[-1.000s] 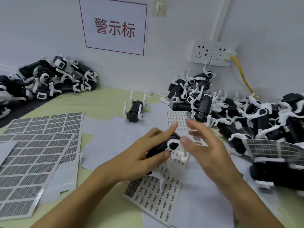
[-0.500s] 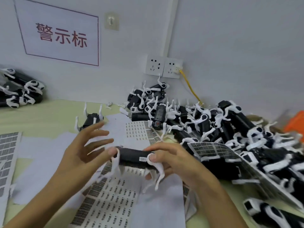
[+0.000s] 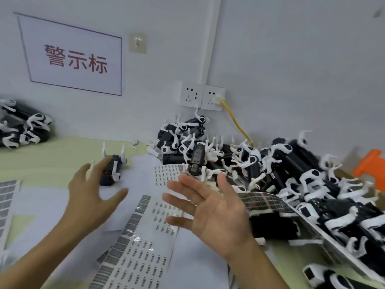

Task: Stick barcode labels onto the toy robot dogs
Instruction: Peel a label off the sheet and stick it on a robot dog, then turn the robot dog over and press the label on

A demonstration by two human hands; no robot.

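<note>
Between dogs: both the left hand [image 3: 91,197] and right hand [image 3: 214,213] hover empty with fingers spread, so next comes picking a fresh toy dog [image 3: 111,171] lying just beyond the left fingertips.

Near my left fingertips lies one lone toy dog [image 3: 111,171]. Two dog heaps: one [image 3: 270,180] past my right fingers, one [image 3: 23,128] far left. Two wall sockets [image 3: 202,98]. One wall sign [image 3: 73,57].

The white wall sign [image 3: 71,56] reads "警示标" in red characters.
</note>
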